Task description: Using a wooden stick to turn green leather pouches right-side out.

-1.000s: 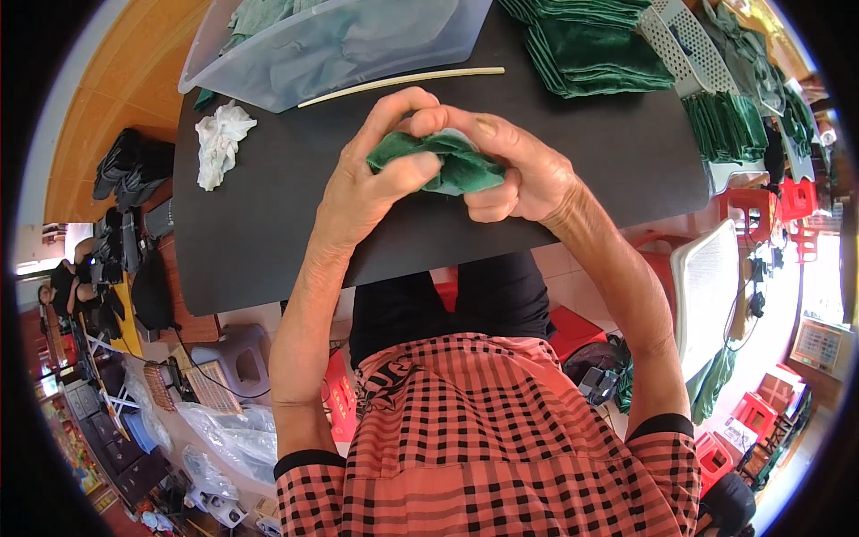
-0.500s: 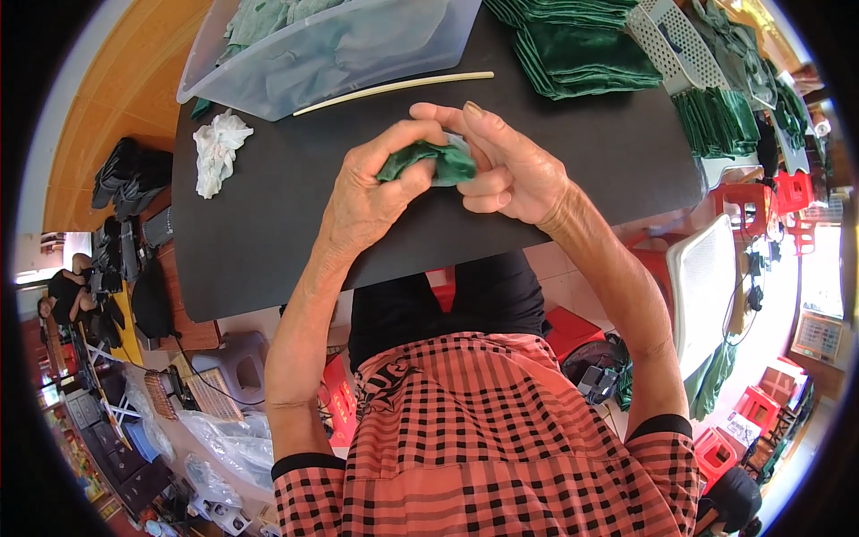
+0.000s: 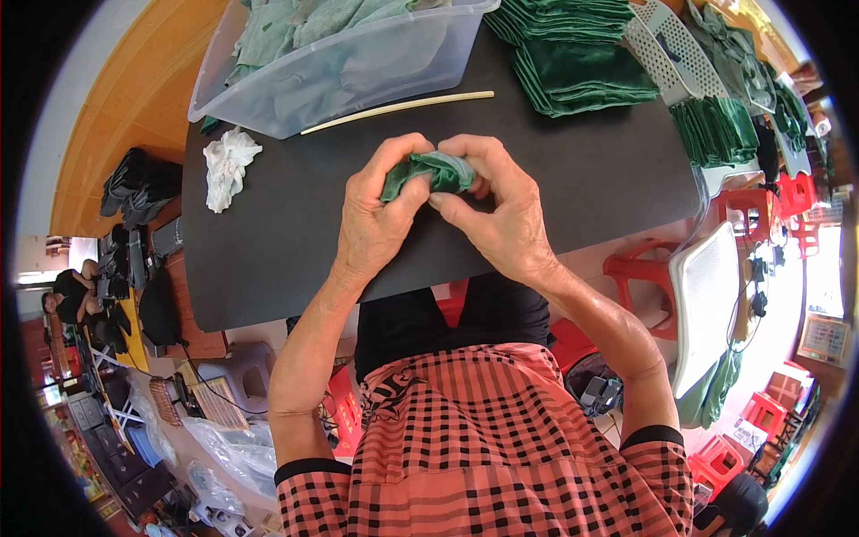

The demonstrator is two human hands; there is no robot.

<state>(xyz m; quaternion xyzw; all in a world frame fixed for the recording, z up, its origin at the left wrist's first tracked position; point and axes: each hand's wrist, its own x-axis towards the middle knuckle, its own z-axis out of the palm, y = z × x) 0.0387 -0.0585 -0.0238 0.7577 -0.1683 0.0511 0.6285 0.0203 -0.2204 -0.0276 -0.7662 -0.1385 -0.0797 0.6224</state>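
Observation:
Both hands hold a small bunched piece of green velvety cloth [image 3: 452, 179] over the near half of the dark table [image 3: 268, 259]. Its paler grey-green side shows along the upper right. My left hand [image 3: 371, 215] is closed on the left end, with the thumb pressed into the folds. My right hand [image 3: 512, 219] grips the right end between thumb and curled fingers; some fingertips are hidden behind the cloth. Just beyond the hands lies a thin pale stick [image 3: 398, 109]. At the far right of the table is a stack of flat green velvety cloth pieces [image 3: 582, 76].
A translucent plastic bin [image 3: 358, 98] full of grey-green cloth [image 3: 313, 22] stands at the back left. Crumpled white tissue [image 3: 230, 168] lies in front of it. A white perforated basket [image 3: 671, 49], more green cloth [image 3: 714, 130] and a red stool [image 3: 646, 273] are on the right.
My right hand has shifted from spread, raised fingers to a grip on the right end of the cloth. The left hand keeps its hold. The whole view has tilted slightly.

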